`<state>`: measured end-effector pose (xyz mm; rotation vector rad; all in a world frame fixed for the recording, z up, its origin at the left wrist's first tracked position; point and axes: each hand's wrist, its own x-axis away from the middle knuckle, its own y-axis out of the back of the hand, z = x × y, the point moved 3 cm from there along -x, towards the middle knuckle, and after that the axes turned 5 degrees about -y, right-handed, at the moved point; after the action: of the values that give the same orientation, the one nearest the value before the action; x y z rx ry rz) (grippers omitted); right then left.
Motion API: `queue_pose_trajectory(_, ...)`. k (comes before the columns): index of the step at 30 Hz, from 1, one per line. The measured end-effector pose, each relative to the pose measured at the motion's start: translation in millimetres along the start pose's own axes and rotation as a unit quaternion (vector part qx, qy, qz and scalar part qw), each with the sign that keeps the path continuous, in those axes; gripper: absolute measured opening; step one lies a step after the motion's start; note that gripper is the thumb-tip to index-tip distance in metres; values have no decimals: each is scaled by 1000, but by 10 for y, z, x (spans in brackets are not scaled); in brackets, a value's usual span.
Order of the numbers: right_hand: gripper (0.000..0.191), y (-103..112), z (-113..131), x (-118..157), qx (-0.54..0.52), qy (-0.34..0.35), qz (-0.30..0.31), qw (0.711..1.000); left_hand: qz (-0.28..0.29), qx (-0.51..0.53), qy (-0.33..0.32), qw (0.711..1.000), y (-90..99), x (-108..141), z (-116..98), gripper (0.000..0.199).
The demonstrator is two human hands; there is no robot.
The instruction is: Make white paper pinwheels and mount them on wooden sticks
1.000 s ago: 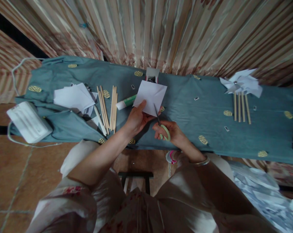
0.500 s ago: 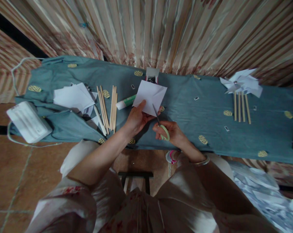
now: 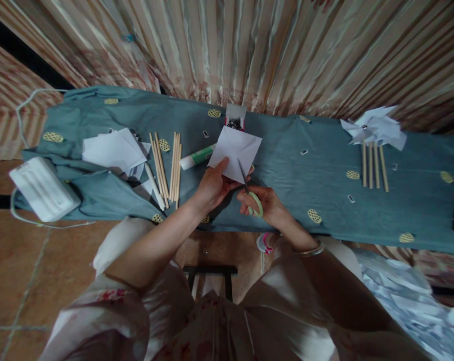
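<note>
At the far left, a white box (image 3: 45,189) with a cord sits on the corner of the cloth-covered tabletop (image 3: 287,185); a snag on that cord might drag it over the edge. Next comes a loose paper pile (image 3: 114,148), whose uneven sheets could slide if an elbow brushed them. The wooden sticks (image 3: 176,168) beside it lie unsecured and could roll, as could the glue stick (image 3: 197,157), which lies just beside the work.

The left hand (image 3: 213,183) pinches a white paper square (image 3: 234,150), thumb on top and fingers beneath, near the middle of the tabletop and just in front of a small open box (image 3: 236,115). Those fingertips show at the square's right edge, close to the blades, so a careless snip could nick them. The right hand (image 3: 267,203) grips green-handled scissors (image 3: 255,204), the blades lying over the near part of the square. How far any slit runs is too small to tell; overrunning would probably tear the centre, and a slack hold would likely skew the line.

Well apart at the right, paper pinwheels (image 3: 377,129) on sticks overlap, and lifting one hastily could crease its neighbours.
</note>
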<state>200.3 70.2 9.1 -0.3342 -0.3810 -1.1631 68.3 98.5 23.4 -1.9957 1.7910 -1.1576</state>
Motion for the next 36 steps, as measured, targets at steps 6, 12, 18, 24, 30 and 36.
queue_pose_trajectory(6,49,1,-10,3,2,8,2,1000,-5,-9,4,1000,-12,9,-12,31)
queue_pose_trajectory(12,48,15,-20,-3,4,-2,3,1000,4,-3,2,1000,0,4,7,30)
queue_pose_trajectory(18,50,20,-27,-8,28,14,0,1000,10,1,3,1000,3,1,18,30)
queue_pose_trajectory(24,52,22,-8,1,37,7,0,999,1,3,9,1000,0,8,26,32)
queue_pose_trajectory(30,50,22,17,6,43,9,9,999,3,5,12,1000,2,9,30,33)
queue_pose_trajectory(36,48,21,-17,-11,32,12,10,999,-4,-1,14,1000,-3,15,24,33)
